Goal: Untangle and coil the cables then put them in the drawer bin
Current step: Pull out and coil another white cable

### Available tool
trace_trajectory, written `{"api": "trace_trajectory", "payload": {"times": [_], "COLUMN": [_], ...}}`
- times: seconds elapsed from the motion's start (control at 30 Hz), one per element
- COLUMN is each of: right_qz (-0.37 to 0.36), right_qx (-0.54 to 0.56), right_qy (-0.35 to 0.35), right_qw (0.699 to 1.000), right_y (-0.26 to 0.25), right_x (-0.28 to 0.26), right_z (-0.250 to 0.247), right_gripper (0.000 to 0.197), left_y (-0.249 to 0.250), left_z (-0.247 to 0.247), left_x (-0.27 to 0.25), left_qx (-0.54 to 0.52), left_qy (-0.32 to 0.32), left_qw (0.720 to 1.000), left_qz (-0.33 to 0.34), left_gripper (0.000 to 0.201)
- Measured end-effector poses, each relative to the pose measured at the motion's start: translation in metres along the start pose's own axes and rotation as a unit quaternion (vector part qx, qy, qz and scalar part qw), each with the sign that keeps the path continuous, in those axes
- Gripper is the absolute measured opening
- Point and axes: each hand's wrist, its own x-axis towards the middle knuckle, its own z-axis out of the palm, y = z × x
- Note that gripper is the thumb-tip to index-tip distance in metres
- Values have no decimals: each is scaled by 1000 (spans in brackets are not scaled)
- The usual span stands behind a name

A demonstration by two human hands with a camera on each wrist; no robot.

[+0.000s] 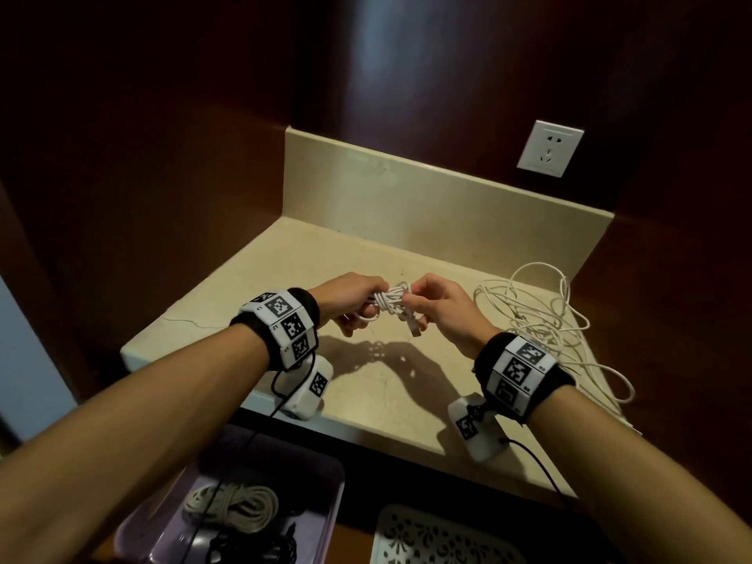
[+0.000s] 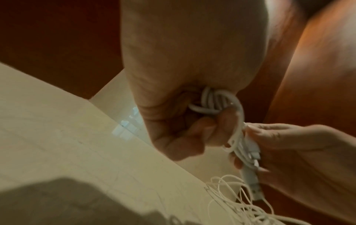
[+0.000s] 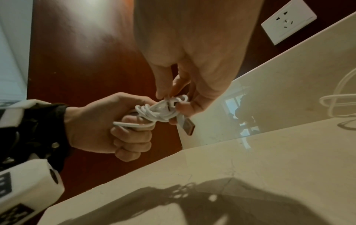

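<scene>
A white USB cable (image 1: 390, 301) wound into a small bundle is held between both hands above the beige counter (image 1: 366, 384). My left hand (image 1: 354, 305) grips one end of the bundle (image 3: 152, 114) with curled fingers. My right hand (image 1: 431, 307) pinches the other end, and the USB plug (image 3: 187, 125) hangs below its fingers (image 3: 163, 91). In the left wrist view the cable loops (image 2: 213, 103) sit inside my fist. A loose tangle of thin white cable (image 1: 541, 315) lies on the counter to the right. A purple bin (image 1: 325, 482) below the counter holds a coiled pale cable (image 1: 232, 504) and a black cable (image 1: 252, 545).
A wall socket (image 1: 550, 148) sits on the dark wood wall above the counter's upstand. A white patterned tray (image 1: 439, 539) lies right of the purple bin. Dark wood panels close in the left side and the back.
</scene>
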Motion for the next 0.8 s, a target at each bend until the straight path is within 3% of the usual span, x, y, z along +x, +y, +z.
{"api": "trace_trajectory", "payload": {"times": [0.17, 0.33, 0.5, 0.6, 0.8], "right_qz": [34, 67, 82, 85, 77], "right_qx": [-5, 16, 50, 45, -54], "right_qy": [16, 24, 0, -5, 22], "right_qw": [999, 997, 995, 995, 995], "right_y": [1, 2, 2, 2, 2], "right_x": [4, 5, 0, -1, 3], "right_z": [-4, -13, -11, -11, -12], "right_gripper": [14, 11, 8, 12, 3], "left_y": [-2, -4, -11, -10, -9], "left_z": [4, 8, 9, 9, 8], "left_x": [6, 2, 6, 8, 7], "left_qx": [147, 257, 202, 165, 154], "left_qy": [73, 93, 61, 81, 87], "left_qw": [986, 958, 971, 977, 980], "left_qz": [33, 87, 112, 105, 90], "left_gripper": [57, 48, 29, 19, 14]}}
